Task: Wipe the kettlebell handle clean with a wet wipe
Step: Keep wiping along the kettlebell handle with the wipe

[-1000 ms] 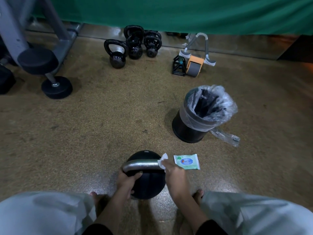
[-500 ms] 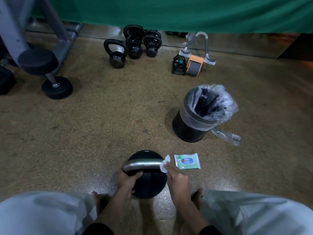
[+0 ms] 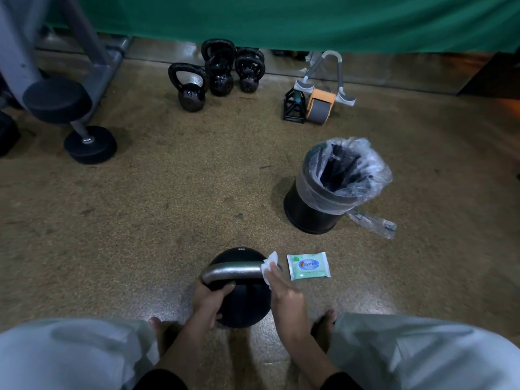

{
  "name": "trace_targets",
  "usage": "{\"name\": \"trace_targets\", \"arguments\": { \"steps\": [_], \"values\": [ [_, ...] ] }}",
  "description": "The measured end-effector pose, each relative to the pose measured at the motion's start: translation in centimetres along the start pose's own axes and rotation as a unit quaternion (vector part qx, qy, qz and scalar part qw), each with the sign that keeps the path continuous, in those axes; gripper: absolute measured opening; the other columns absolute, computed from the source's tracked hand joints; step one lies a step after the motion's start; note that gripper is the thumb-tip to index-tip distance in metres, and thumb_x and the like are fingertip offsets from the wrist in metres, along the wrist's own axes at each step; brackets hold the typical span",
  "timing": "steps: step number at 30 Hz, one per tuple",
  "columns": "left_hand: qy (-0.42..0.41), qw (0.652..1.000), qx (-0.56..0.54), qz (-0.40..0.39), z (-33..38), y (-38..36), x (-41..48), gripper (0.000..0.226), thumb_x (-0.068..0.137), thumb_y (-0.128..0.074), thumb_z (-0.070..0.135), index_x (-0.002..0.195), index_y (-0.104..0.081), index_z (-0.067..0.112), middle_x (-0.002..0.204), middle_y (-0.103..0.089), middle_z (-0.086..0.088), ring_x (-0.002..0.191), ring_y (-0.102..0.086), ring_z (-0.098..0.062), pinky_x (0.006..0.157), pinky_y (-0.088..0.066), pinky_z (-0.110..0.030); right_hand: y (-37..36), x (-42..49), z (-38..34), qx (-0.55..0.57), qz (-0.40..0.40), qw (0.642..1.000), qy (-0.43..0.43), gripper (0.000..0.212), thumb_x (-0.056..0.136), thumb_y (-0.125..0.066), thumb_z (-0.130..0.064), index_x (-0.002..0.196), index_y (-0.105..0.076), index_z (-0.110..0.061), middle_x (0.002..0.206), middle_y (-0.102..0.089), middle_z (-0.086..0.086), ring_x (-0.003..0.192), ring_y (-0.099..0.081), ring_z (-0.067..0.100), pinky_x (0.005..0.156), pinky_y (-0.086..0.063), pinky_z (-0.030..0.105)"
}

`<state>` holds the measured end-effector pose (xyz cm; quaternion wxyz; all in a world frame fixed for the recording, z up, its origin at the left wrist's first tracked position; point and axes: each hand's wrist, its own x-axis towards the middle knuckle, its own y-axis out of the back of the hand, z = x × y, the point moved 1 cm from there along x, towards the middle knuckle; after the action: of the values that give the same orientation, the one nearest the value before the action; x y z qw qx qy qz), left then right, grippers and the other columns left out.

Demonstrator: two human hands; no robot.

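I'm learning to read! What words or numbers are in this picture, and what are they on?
"harme": roughly, white letters in the blue oval on the wet wipe pack; edges blurred, so unsure.
Small pale mark on top of the kettlebell: too small to read.
Pack's other print: blurred.
Nothing else shows text.

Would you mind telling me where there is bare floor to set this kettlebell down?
Widest bare floor lies ahead, bordered by the dumbbell, the small kettlebells and the bin. Another bare stretch lies right of the wipes pack. It is crowded along the curtain near the ab roller, and between kettlebell and wipes pack, where the right hand holds the wet wipe.
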<state>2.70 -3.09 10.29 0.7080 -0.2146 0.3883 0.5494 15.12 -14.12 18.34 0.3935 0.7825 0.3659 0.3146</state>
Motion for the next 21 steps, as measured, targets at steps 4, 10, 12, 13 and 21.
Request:
{"name": "trace_targets", "arguments": {
  "steps": [4,10,12,13,21],
  "values": [
    [0.006,1.000,0.007,0.005,0.1,0.0,-0.3,0.060,0.073,-0.083,0.022,0.123,-0.051,0.022,0.118,-0.061,-0.006,0.109,-0.053,-0.031,0.071,-0.052,-0.045,-0.2,-1.4,-0.1,0.022,-0.016,1.000,0.005,0.059,0.056,-0.081,0.015,0.106,-0.072,-0.016,0.117,-0.069,0.004,0.103,-0.067,0.012,0.082,-0.049,0.011],
    [0.002,1.000,0.001,0.000,0.3,0.1,-0.5,0.060,0.074,-0.082,0.020,0.125,-0.050,0.022,0.119,-0.060,-0.007,0.110,-0.053,-0.031,0.073,-0.051,-0.045,-0.3,-0.1,-0.4,0.012,0.002,1.000,-0.013,0.061,0.056,-0.078,0.019,0.108,-0.072,-0.015,0.117,-0.069,0.005,0.106,-0.066,0.015,0.095,-0.040,0.010],
    [0.001,1.000,-0.001,-0.004,0.3,0.0,-0.7,0.059,0.076,-0.081,0.018,0.126,-0.049,0.021,0.116,-0.060,-0.006,0.104,-0.052,-0.028,0.074,-0.050,-0.044,-0.7,-0.6,-0.9,0.011,-0.006,1.000,0.006,0.062,0.057,-0.078,0.019,0.109,-0.072,-0.014,0.119,-0.068,0.005,0.109,-0.064,0.012,0.099,-0.035,0.008],
    [0.002,1.000,-0.002,-0.003,0.4,0.0,-0.8,0.059,0.077,-0.080,0.017,0.126,-0.048,0.021,0.115,-0.059,-0.005,0.103,-0.051,-0.027,0.075,-0.050,-0.044,-0.8,-1.0,-1.0,0.013,-0.012,1.000,0.013,0.064,0.056,-0.078,0.019,0.110,-0.072,-0.014,0.120,-0.067,0.004,0.110,-0.063,0.011,0.099,-0.037,0.008],
    [0.000,1.000,-0.004,-0.003,0.9,0.0,-1.3,0.060,0.077,-0.080,0.016,0.126,-0.045,0.022,0.116,-0.056,-0.006,0.118,-0.050,-0.034,0.073,-0.050,-0.045,-0.2,-0.5,0.0,0.023,0.007,1.000,-0.017,0.064,0.056,-0.078,0.019,0.109,-0.071,-0.016,0.119,-0.067,0.003,0.106,-0.066,0.013,0.087,-0.049,0.015]
  ]
}}
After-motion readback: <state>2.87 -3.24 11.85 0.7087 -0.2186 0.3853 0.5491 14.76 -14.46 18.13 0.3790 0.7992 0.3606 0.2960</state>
